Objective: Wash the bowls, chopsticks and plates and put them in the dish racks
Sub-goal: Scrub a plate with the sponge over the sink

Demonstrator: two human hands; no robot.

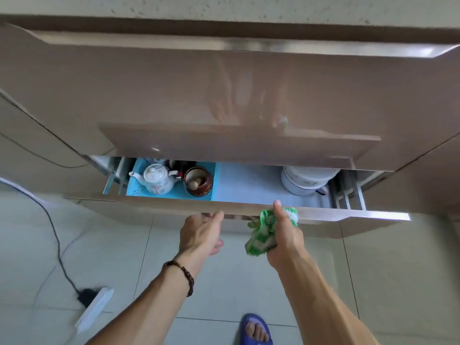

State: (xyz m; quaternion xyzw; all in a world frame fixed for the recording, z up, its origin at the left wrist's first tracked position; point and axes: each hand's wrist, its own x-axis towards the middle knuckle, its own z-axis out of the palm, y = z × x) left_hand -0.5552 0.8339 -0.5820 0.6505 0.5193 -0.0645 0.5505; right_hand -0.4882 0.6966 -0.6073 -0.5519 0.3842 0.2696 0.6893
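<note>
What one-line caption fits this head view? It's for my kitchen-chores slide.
Both hands at the low pull-out drawer's front edge: left hand on its underside, right hand clutching a green-and-white dishcloth.

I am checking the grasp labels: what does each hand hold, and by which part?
The right hand grips a green-and-white dishcloth, bunched in its fist. The left hand has its fingers hooked under the drawer's front edge.

Bare forearms, no sleeves; dark beaded bracelet [183,275] on left wrist; blue open-toe slipper [255,331] on one foot.
</note>
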